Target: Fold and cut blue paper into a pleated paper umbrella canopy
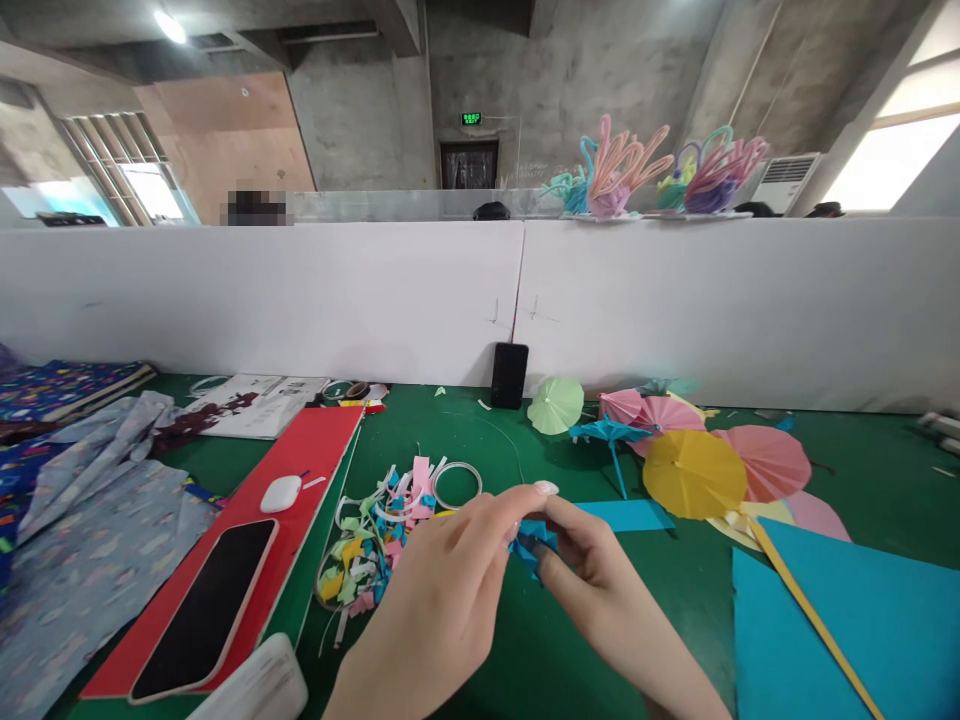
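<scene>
Both my hands meet over the green table (525, 640), pinching one small folded piece of blue paper (531, 545). My left hand (442, 590) grips it from the left with thumb and forefinger. My right hand (600, 580) holds its right side with closed fingers. Just behind them lies a blue paper strip (630, 515). To the left sits a pile of coloured paper scraps (375, 545) and a ring of clear tape (457, 484).
Paper umbrellas, yellow (694, 472), pink (765, 460) and green (555, 404), lie at the back right. A large blue sheet (862, 620) fills the right corner. A phone (206, 605) rests on a red board (300, 445). Patterned cloth (82, 540) is left; a white partition (375, 300) stands behind.
</scene>
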`<state>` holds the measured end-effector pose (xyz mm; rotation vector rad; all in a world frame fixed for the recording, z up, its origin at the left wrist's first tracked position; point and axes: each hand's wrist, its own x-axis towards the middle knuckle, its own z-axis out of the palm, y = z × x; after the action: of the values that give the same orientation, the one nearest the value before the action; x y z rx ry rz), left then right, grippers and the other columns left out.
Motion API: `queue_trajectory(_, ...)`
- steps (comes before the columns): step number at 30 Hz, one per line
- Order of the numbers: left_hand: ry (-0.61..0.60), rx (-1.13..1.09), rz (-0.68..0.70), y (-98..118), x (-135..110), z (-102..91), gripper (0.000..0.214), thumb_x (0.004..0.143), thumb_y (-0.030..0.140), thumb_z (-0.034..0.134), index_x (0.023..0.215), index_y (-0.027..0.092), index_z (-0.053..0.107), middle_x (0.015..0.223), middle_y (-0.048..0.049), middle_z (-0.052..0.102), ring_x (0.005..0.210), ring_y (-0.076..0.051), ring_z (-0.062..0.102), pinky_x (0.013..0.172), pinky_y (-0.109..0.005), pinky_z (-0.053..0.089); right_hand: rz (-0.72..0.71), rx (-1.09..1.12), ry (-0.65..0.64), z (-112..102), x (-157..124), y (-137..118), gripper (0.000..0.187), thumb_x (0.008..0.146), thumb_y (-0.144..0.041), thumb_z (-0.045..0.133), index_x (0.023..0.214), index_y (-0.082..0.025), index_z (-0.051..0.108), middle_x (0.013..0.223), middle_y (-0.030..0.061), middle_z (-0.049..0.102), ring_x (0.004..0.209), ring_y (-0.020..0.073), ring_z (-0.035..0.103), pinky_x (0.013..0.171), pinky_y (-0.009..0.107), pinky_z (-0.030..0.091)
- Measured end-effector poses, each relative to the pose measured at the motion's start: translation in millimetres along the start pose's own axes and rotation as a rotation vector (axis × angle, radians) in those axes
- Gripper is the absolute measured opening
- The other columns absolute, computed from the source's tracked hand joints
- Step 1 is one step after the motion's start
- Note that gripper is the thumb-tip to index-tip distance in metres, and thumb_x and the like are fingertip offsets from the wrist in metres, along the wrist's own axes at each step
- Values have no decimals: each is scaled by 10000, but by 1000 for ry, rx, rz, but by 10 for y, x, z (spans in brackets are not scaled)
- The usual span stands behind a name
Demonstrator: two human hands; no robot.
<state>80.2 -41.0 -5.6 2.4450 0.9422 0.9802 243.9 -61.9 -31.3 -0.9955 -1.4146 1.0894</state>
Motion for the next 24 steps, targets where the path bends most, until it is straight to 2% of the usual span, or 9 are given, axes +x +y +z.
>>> queue_trajectory(5,-71,-30,-87,-49,6,-95,422,1010,163,342,1330,436,384,1082,58,684,760,-119,649,560,-194,436,34,-68,-15,-50,37,-55,403,733,-29,452,1000,-247,659,1100,19,690,981,183,635,859,318,504)
queue_trajectory(7,-77,-21,-125,-65,18,-105,375,1024,211,331,1320,432,394,954,55,668,667,-115,607,531,-201,405,37,-115,2,-54,47,-73,373,730,-42,442,964,-229,664,1024,24,708,945,193,647,828,328,507)
queue_trajectory(9,-55,-38,-132,-62,32,-97,346,1033,265,331,1340,419,367,781,65,588,574,-108,544,517,-202,391,25,-183,38,-43,57,-75,361,724,-58,435,941,-220,673,963,29,720,924,206,657,802,339,511)
queue_trajectory(11,-45,-64,-128,-40,41,-77,379,1023,352,370,1391,399,292,731,70,507,538,-108,508,503,-205,389,14,-240,72,-29,67,-64,379,707,-75,433,949,-219,687,951,33,729,890,211,667,771,343,519)
queue_trajectory(14,-127,-20,-165,2,47,-39,532,978,431,466,1435,416,195,841,49,529,538,-108,500,470,-209,360,-14,-266,113,-28,75,-41,443,666,-84,416,983,-218,695,906,30,737,822,204,680,714,331,534)
queue_trajectory(17,-215,48,-209,27,54,-13,544,978,382,464,1433,461,177,970,32,579,516,-101,478,453,-218,322,-51,-260,145,-55,70,-29,479,621,-69,400,982,-215,679,867,18,729,796,186,682,696,303,549)
queue_trajectory(19,-239,46,-219,30,62,-10,545,982,330,434,1438,467,167,1004,24,587,524,-106,494,456,-222,331,-81,-241,173,-76,62,-33,466,621,-54,401,963,-220,670,921,17,730,828,173,686,716,281,558)
queue_trajectory(24,-196,23,-257,19,87,-22,616,921,149,392,1436,434,210,989,17,584,568,-114,544,499,-225,406,-161,-189,219,-67,44,-44,463,652,-25,422,942,-270,686,1060,-1,719,978,170,683,717,232,561)
